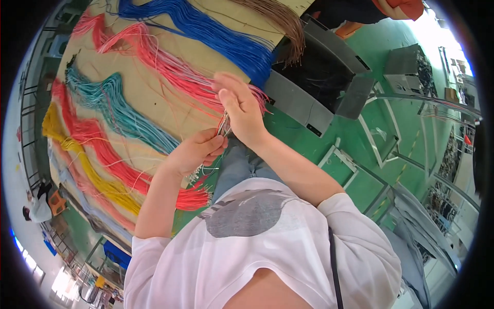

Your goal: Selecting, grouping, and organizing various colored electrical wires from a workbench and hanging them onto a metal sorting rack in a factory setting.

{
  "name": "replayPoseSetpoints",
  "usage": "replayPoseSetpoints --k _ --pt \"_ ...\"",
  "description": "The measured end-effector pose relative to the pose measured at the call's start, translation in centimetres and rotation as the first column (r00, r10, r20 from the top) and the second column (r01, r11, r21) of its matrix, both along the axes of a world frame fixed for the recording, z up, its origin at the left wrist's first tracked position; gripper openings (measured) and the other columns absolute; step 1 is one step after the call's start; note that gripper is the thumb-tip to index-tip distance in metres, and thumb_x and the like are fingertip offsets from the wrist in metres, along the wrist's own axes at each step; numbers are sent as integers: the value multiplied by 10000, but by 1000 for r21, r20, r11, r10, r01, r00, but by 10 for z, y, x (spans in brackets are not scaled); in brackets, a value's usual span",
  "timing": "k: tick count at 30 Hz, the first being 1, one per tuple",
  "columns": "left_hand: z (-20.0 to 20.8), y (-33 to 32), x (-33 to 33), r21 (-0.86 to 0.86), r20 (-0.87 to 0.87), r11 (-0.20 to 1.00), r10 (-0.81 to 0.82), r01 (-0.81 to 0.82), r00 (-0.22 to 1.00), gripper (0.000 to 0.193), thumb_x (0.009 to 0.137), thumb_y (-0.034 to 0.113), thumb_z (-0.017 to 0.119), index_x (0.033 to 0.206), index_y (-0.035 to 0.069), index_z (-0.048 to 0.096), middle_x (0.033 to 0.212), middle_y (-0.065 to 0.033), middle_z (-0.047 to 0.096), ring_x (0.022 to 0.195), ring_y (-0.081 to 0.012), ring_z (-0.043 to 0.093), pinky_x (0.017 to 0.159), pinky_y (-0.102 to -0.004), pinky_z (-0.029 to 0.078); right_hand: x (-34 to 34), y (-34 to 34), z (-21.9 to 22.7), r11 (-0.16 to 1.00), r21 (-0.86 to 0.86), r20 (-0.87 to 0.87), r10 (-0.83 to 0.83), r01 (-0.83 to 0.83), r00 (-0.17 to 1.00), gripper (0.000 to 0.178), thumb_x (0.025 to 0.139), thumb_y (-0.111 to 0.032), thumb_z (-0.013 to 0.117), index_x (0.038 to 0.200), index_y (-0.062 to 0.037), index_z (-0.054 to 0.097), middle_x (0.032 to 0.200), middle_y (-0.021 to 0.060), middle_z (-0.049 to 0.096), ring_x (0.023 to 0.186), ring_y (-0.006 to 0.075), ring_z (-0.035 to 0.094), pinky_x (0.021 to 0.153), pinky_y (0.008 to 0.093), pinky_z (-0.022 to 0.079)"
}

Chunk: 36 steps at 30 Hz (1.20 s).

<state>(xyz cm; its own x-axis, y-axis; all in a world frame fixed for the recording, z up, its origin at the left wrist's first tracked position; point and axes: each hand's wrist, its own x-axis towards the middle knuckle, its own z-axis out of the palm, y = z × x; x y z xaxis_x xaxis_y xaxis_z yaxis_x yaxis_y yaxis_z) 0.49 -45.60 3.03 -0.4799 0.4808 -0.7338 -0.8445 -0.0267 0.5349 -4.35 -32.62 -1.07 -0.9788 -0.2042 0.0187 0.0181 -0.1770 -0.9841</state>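
Note:
My left hand [198,149] is closed, with fingertips pinched around a small bunch of thin wires [223,123], reddish and pale. Pale tips of the bunch hang below that hand. Just above it, my right hand [241,110] has its fingers stretched out, its palm side against or close to the upper part of the bunch. Whether it touches the wires I cannot tell. Behind my hands, a long pink-red wire bundle [170,67] lies across the table [154,103]. Nearer my left forearm are a teal bundle [123,113], a red bundle [108,149] and a yellow bundle [92,170].
A blue wire bundle [206,31] and a brown one [283,20] lie at the table's far side. Beyond its right edge stand grey bins [298,98] on a green floor [288,139], with metal frames [381,134] farther right. Another person [401,7] is at the top right.

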Motion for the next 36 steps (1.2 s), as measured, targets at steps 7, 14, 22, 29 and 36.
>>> replayPoseSetpoints --k 7,14,22,29,36 --pt "-16 6 -47 69 -25 997 44 -42 999 161 890 221 411 907 84 495 627 70 368 521 -27 307 452 -179 252 -6 10 -2 989 -133 583 32 57 812 227 885 -152 390 925 1 553 919 57 568 826 122 545 734 235 420" --pt "-23 22 -66 76 -83 972 229 -223 970 94 851 159 477 862 74 515 630 64 415 542 -27 354 480 -173 282 -125 79 -78 862 485 166 -257 148 952 190 802 -174 520 898 -32 603 857 84 586 822 213 538 735 319 418" --pt "-44 55 -106 -550 -517 806 -124 -219 847 207 841 145 508 995 22 573 613 34 471 584 -41 413 565 -178 345 -174 112 -126 493 844 -348 199 213 916 123 699 -144 594 773 -46 608 729 154 565 711 309 544 706 384 416" --pt "-81 62 -172 -574 -623 803 -300 -161 722 206 843 184 501 964 29 562 572 -82 450 520 -118 384 500 -260 353 -155 105 -45 811 464 59 372 -356 926 152 741 -153 571 757 -4 593 660 120 585 570 224 561 529 308 445" --pt "-73 65 -188 -621 -431 775 -216 -114 876 190 822 195 550 825 6 570 603 28 456 553 -51 399 499 -209 328 -167 145 -27 762 253 431 463 -597 774 150 763 -130 560 796 11 602 625 60 578 523 103 526 502 238 428"
